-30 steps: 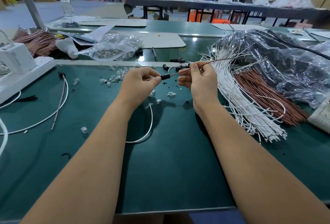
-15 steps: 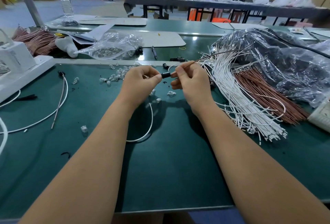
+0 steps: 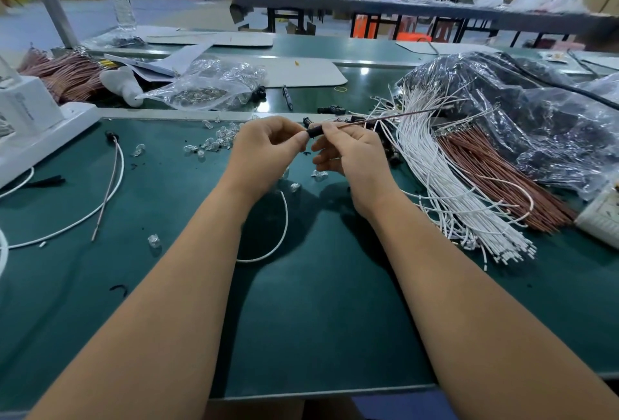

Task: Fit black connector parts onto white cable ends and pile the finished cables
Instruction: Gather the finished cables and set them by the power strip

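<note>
Pinched black connector [image 3: 315,131] at frame centre with left hand [image 3: 264,154] and right hand [image 3: 351,158], above green worktop [image 3: 318,302].

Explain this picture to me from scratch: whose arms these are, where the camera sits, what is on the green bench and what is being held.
No machine here: these are a person's two bare arms, filmed by a wide-angle camera worn on the head, looking forward and down.

The left hand and right hand meet above the green bench. Between them is a small black connector part. The left thumb and fingers pinch it from one side; the right fingers pinch it from the other, where a thin brown wire runs off to the right. A white cable loops down below the left hand.

On the bench: a bundle of white cables and brown wires to the right beside a dark plastic bag, small clear plastic pieces scattered behind the hands, and one finished cable with a black end at left.
</note>
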`<state>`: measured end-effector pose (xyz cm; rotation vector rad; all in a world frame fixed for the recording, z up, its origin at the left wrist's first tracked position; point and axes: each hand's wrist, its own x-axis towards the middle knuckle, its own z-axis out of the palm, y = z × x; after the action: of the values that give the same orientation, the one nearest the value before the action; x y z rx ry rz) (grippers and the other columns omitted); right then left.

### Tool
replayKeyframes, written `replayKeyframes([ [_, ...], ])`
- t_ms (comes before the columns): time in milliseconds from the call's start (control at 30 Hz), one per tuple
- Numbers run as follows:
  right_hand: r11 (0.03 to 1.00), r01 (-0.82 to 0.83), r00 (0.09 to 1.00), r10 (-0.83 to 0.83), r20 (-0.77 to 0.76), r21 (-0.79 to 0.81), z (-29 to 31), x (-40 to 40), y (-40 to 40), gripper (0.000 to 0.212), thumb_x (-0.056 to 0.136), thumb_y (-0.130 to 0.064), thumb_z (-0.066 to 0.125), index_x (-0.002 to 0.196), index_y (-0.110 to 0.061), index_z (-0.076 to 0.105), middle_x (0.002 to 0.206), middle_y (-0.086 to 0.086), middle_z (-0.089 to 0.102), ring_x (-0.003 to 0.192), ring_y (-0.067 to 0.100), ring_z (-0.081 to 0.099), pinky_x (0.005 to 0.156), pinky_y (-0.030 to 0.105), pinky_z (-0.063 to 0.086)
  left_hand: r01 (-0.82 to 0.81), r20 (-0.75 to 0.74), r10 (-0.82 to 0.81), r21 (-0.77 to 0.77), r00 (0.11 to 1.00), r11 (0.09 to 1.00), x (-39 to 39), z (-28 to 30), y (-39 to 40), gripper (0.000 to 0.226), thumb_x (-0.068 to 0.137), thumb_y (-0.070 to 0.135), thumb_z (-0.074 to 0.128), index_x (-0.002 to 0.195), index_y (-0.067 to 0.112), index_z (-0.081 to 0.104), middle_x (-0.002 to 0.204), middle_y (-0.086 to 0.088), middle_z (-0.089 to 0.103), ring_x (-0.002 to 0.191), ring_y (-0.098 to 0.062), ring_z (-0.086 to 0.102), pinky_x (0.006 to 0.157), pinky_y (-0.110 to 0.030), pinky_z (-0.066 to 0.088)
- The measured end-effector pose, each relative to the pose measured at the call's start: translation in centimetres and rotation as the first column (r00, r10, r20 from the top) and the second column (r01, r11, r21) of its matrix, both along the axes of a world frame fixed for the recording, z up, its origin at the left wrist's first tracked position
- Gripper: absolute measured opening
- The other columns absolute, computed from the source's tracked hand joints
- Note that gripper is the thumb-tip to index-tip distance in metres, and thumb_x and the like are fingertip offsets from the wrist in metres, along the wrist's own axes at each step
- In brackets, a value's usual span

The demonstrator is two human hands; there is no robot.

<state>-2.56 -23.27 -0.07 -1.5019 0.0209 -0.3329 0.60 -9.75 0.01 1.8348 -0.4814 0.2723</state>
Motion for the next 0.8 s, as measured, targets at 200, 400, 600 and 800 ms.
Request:
replayKeyframes([
  [200, 0.999, 0.003, 0.999, -0.001, 0.044, -0.045, -0.2, -0.1, -0.2, 0.010, 0.093, -0.009, 0.063, 0.084, -0.010, 0.067, 0.064, 0.003, 0.066, 0.053, 0.011, 0.059, 0.054, 0.023, 0.053, 0.075, 0.012, -0.077, 0.126, 0.997, 0.989, -0.1, 0.0, 0.4, 0.009, 0.085, 0.014, 0.072, 0.092, 0.007, 0.072, 0.079, 0.000, 0.071, 0.067, -0.001, 0.060, 0.067, -0.017, 0.047],
  [400, 0.971, 0.152, 0.988, -0.152, -0.013, 0.186, 0.1, 0.3, -1.8, 0.014, 0.093, -0.013, 0.064, 0.080, -0.009, 0.066, 0.067, 0.005, 0.065, 0.053, 0.010, 0.059, 0.054, 0.022, 0.053, -0.382, 0.280, 0.266, 0.564, 0.923, 0.732, 0.5, 0.1, 2.5, 0.004, 0.080, 0.025, 0.066, 0.077, 0.024, 0.067, 0.083, 0.002, 0.064, 0.103, -0.026, 0.048, 0.085, -0.035, 0.028],
  [600, 0.982, 0.058, 0.998, -0.056, -0.015, 0.178, -0.1, 0.3, -0.7, 0.010, 0.092, -0.009, 0.064, 0.083, -0.005, 0.066, 0.067, 0.007, 0.065, 0.055, 0.012, 0.061, 0.057, 0.023, 0.054, -0.435, 0.364, 0.256, 0.598, 0.896, 0.673, 0.4, 0.2, 1.9, 0.029, 0.082, 0.031, 0.064, 0.110, 0.027, 0.066, 0.113, 0.003, 0.065, 0.120, -0.024, 0.043, 0.102, -0.046, 0.022],
  [800, 0.992, -0.018, 1.000, 0.018, -0.001, 0.128, -0.1, 0.0, 0.2, 0.009, 0.091, -0.003, 0.064, 0.083, -0.007, 0.066, 0.064, 0.004, 0.067, 0.052, 0.010, 0.062, 0.054, 0.021, 0.054, -0.146, 0.330, -0.014, 0.455, 0.944, 0.878, -0.2, 0.5, 0.7, 0.016, 0.088, 0.016, 0.064, 0.100, 0.013, 0.073, 0.091, -0.003, 0.074, 0.091, -0.023, 0.065, 0.083, -0.035, 0.049],
])
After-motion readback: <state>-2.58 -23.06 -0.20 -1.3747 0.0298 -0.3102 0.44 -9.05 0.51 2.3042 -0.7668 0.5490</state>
